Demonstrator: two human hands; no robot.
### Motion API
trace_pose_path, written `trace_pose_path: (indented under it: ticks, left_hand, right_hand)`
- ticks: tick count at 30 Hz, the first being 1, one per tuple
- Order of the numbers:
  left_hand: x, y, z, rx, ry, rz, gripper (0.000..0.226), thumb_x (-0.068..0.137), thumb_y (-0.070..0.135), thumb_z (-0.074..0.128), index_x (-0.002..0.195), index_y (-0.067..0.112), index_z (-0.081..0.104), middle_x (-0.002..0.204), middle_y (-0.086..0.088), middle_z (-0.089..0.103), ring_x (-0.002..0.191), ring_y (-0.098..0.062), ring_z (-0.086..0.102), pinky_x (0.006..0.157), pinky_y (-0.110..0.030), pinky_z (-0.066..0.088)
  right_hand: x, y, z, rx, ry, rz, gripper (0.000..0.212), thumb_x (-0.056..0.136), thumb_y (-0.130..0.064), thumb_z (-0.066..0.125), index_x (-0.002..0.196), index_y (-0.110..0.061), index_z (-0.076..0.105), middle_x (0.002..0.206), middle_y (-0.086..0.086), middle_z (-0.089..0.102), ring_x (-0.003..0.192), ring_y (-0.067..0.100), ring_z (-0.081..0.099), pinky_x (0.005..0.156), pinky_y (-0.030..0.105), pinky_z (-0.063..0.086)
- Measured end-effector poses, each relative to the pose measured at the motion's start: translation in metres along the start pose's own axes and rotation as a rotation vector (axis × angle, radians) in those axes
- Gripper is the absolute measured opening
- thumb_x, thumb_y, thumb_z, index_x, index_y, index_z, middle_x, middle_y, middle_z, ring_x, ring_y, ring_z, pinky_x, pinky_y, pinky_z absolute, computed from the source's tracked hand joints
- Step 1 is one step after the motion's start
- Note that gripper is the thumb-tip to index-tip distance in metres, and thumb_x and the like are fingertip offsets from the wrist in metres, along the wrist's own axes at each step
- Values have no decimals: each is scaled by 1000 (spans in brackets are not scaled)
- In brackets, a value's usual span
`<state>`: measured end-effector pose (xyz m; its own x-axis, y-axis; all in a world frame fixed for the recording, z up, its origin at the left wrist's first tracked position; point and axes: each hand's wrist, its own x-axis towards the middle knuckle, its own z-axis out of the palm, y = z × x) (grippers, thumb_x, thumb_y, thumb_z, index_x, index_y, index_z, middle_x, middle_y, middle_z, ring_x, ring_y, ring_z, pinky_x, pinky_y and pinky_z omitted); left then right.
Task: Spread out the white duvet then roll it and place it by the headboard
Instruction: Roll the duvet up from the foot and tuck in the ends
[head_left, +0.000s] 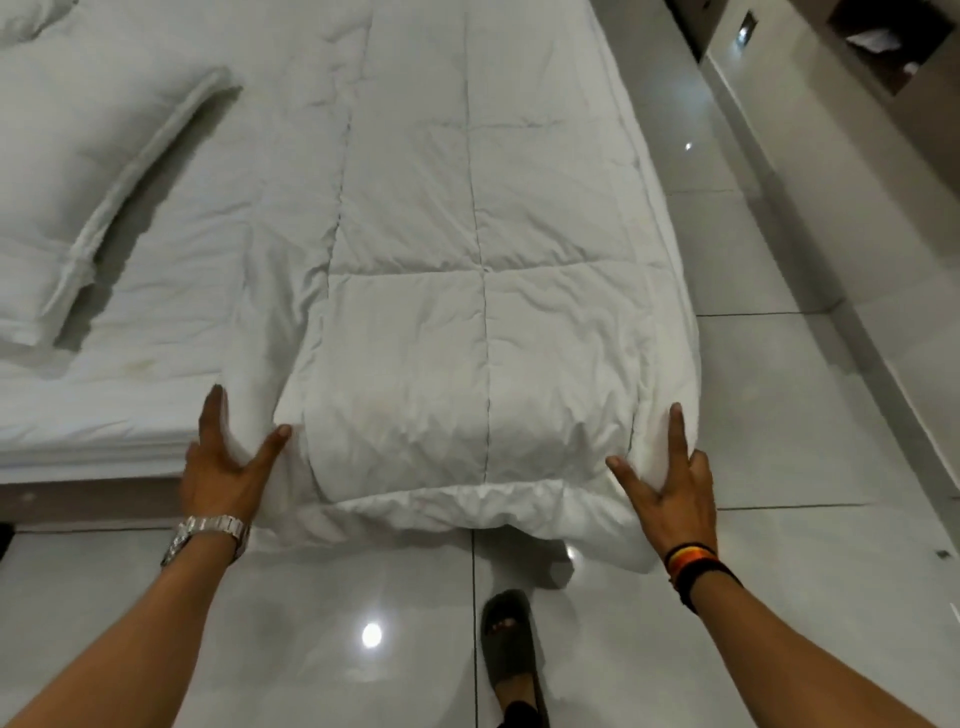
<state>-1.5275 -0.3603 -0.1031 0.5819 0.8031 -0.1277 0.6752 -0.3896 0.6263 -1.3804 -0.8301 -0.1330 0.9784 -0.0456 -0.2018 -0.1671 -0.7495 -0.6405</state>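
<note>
The white quilted duvet lies folded into a long strip along the right side of the bed, running away from me. Its near end hangs over the bed's foot edge and bulges in a first fold. My left hand, with a metal watch at the wrist, grips the duvet's near left corner between thumb and fingers. My right hand, with dark bands at the wrist, holds the near right corner the same way. The headboard is out of view.
A white pillow lies on the bed's left side on the white sheet. Glossy grey floor tiles run along the right of the bed. My sandalled foot stands on the tiles. A wall with a dark niche is at the far right.
</note>
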Motion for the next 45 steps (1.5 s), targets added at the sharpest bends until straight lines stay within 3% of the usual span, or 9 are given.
trace_pose_path:
  ticks: [9,13,17,21,25,30,37,42,45]
  left_hand:
    - [-8,11,5,60,26,100,76,89,81,33,160,56,19,116,-30,67,98,-50,67,73,-47,46]
    - [8,-22,-41,42,45,108,55,100,62,49,151,68,28,137,-17,68,119,-45,66,94,-51,53]
    - [4,-60,-73,74,-60,-49,58,93,69,46,145,77,22,129,-27,70,111,-49,69,93,-55,54]
    - [-10,-47,-49,-68,-59,-241,104,75,83,48,163,41,12,137,-30,63,117,-53,64,97,-56,49]
    - [-20,-61,-34,-104,-232,-329,113,56,96,62,146,28,49,134,-13,67,116,-41,65,97,-52,53]
    - [-52,-90,-25,-119,-338,-259,123,33,82,90,137,25,58,128,-7,72,113,-33,69,100,-57,56]
    - [-106,-79,-14,28,-164,-146,135,70,57,88,155,60,-17,160,-27,41,122,-60,57,97,-66,51]
    - [-135,-79,-3,63,-183,15,106,87,50,76,153,69,-4,141,-31,48,107,-55,63,89,-61,55]
    - [-147,-72,-6,45,-204,57,78,99,37,65,155,65,19,128,-24,48,89,-42,62,84,-46,54]
  right_hand:
    - [11,-37,-10,49,13,17,76,79,-92,45,145,-54,45,139,10,62,123,35,61,101,44,52]
    - [14,-11,-62,62,63,99,72,72,-94,57,133,-55,57,130,6,73,118,35,67,101,45,51]
    - [3,27,-90,-34,15,280,93,65,-100,51,145,-53,51,144,13,64,128,43,59,108,52,44]
    - [0,21,-69,-20,9,306,101,71,-93,57,158,-47,35,144,20,62,125,49,59,106,54,44]
    - [-9,40,-61,51,3,401,129,53,-93,59,160,-28,33,142,23,61,121,47,60,105,52,46]
    - [-48,45,-40,208,-58,355,115,51,-84,84,147,-29,50,135,7,67,107,30,61,97,41,50]
    - [-95,33,-22,138,-83,179,137,70,-50,94,159,-58,-10,167,4,35,143,37,47,114,51,43]
    - [-113,30,-5,24,-84,62,101,86,-61,75,151,-74,-1,124,0,34,91,32,58,87,41,53]
    - [-120,14,6,72,-42,71,73,94,-58,67,154,-65,26,126,-1,36,97,30,59,96,39,53]
